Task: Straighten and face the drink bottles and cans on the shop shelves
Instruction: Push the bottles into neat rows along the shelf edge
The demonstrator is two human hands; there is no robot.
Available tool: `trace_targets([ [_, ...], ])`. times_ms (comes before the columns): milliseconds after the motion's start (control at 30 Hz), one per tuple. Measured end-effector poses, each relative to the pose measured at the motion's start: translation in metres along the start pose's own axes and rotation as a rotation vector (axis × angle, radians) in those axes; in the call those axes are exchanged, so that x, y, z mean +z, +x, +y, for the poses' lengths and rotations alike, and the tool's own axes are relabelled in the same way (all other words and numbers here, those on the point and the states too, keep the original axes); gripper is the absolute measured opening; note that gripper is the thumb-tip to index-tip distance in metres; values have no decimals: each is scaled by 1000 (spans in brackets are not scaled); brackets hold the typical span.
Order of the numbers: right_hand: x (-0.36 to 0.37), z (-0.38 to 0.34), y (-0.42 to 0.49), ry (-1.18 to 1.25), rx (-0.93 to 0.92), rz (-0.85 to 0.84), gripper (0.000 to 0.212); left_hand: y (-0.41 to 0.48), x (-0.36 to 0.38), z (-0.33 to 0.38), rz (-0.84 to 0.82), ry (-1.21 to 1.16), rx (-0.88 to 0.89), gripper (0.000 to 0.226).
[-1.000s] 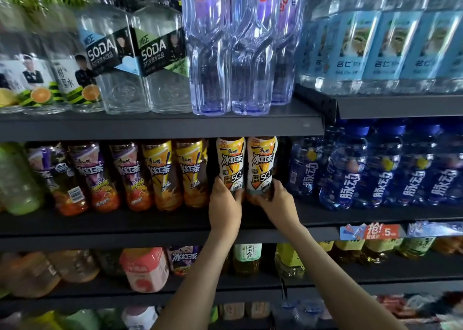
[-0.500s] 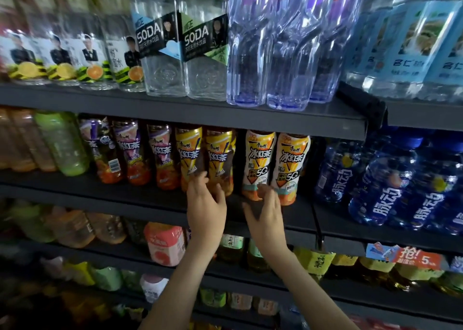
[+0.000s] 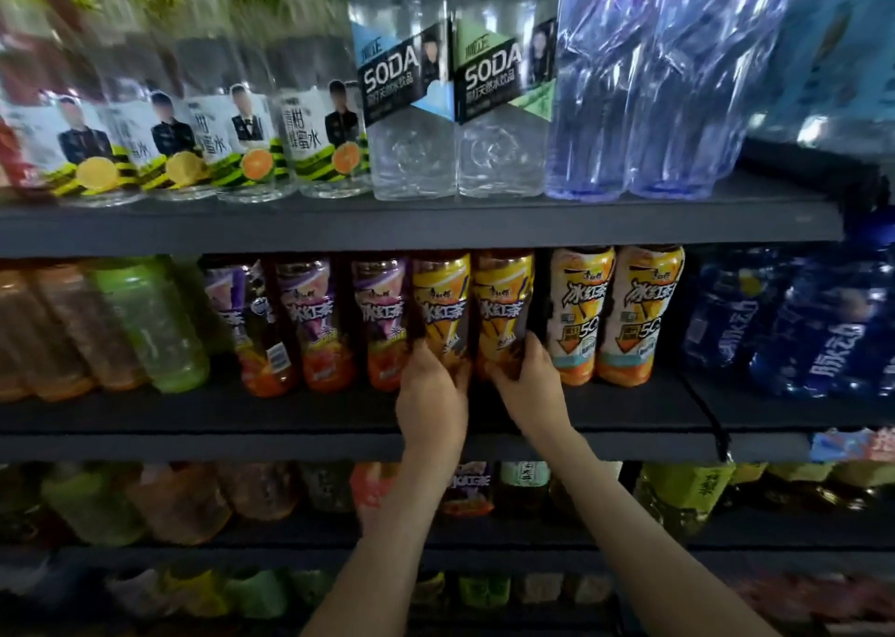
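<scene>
Both hands shift toward nine o'clock; our left hand (image 3: 430, 397) and right hand (image 3: 533, 387) each clasp a yellow tea (image 3: 443, 297) (next pair).

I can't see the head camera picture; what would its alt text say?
A person's left hand and right hand each grip one of two yellow tea bottles on the middle shelf of a shop drinks display. Clear soda bottles stand on the shelf above.

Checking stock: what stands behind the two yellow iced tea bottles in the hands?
Only darkness shows in the gap beside the yellow iced tea bottles. The bottles, the left hand and the right hand cover any rear row.
</scene>
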State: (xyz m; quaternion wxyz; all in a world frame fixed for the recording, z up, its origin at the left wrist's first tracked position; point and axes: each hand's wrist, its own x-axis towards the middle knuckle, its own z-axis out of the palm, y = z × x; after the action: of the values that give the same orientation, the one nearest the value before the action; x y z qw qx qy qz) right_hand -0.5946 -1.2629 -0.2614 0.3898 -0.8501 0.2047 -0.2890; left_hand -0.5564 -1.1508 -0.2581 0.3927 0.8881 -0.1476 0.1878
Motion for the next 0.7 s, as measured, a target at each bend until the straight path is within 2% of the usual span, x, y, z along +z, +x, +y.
trace_targets([
  [367, 20, -11, -2, -112, 162, 188, 70, 15, -16, -6, -161, 66, 142, 52],
  [433, 20, -12, -2, -118, 182, 185, 72, 11, -23, -10, -137, 52, 204, 48],
  [500, 23, -14, -9, -111, 169, 197, 73, 7, -34, -23, -41, 5, 307, 47],
  [600, 32, -24, -32, -121, -15, 356, 68, 7, -52, -57, 202, 23, 426, 48],
  [700, 47, -40, -51, -223, -330, 514, 53, 21, -70, -93, 321, 28, 275, 56],
])
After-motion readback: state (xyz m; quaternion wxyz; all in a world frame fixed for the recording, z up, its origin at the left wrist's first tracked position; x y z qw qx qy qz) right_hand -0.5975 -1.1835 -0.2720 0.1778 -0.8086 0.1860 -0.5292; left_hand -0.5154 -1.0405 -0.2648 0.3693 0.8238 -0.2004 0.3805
